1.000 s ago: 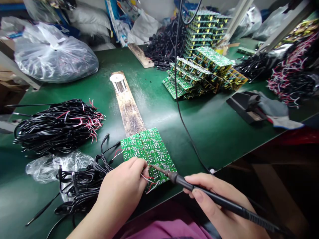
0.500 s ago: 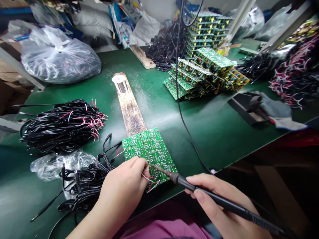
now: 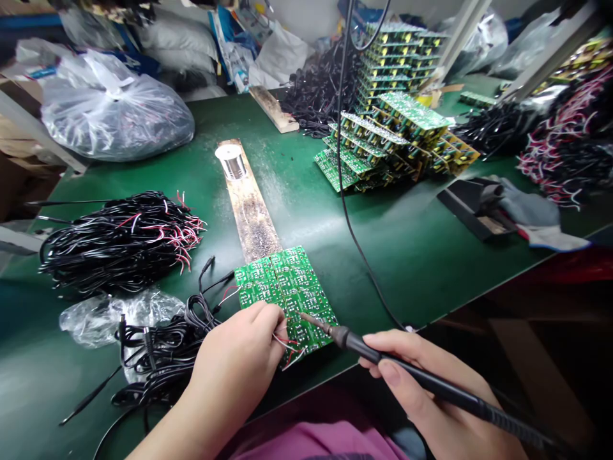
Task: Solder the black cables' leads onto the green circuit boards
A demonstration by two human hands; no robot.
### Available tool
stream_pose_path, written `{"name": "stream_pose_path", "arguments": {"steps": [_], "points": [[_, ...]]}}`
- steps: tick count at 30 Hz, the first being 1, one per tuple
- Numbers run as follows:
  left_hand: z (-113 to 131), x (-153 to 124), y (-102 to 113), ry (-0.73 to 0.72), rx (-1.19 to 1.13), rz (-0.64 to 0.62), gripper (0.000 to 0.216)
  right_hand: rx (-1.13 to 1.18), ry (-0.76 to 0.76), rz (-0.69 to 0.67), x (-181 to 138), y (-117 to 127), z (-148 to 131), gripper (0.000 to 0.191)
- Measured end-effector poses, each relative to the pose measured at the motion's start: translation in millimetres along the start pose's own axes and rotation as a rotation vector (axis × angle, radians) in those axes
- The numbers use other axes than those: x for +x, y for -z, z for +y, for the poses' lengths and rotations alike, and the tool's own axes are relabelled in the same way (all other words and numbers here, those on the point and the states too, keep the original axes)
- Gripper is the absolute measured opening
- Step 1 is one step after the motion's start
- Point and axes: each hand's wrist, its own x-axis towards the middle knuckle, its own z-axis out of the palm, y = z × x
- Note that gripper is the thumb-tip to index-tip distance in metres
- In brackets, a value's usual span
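Right hand (image 3: 433, 409): fingers clamped on slim black soldering iron (image 3: 426, 379).
Tip (image 3: 313, 321) shifted rightward; left hand (image 3: 246, 348) curled over green circuit board (image 3: 301, 281), fingers apparently pinching thin red and white wires (image 3: 290, 341).

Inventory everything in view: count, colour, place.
Circuit board: 1, green, front centre
Wires: several, red and white, on board
Soldering iron: 1, black, front right
Wooden strips: 2, tan, middle and back
Spool: 1, silver, on nearer strip
Cables: many, black, left, back and right
Crumpled plastic: 1, clear, left
Plastic bags: several, clear, background
Board stacks: 2, green, back right
Tray: 1, black, right
Cloth: 1, grey, right
Cord: 1, black, centre
Bench: 1, green, throughout
Garment: 1, purple, bottom
Left hand: 1, bare, at board
Right hand: 1, bare, holding iron
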Motion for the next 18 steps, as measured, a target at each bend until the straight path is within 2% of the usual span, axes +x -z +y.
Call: {"name": "stream_pose_path", "arguments": {"steps": [5,8,13,18], "points": [[-1,0,-2,-0.008,-0.001,0.005,0.012,0.033,-0.022,-0.035,1,0,3,0.02],[-1,0,-3,-0.015,-0.024,0.014,0.014,0.08,-0.029,-0.009,12,2,2,0.019],[-5,-2,10,-0.048,-0.291,0.026,0.013,0.155,0.019,0.072,54,1,1,0.012],[-8,-2,25,-0.058,-0.52,-0.08,0.02,0.215,0.095,0.013,100,-19,-3,0.019]]}}
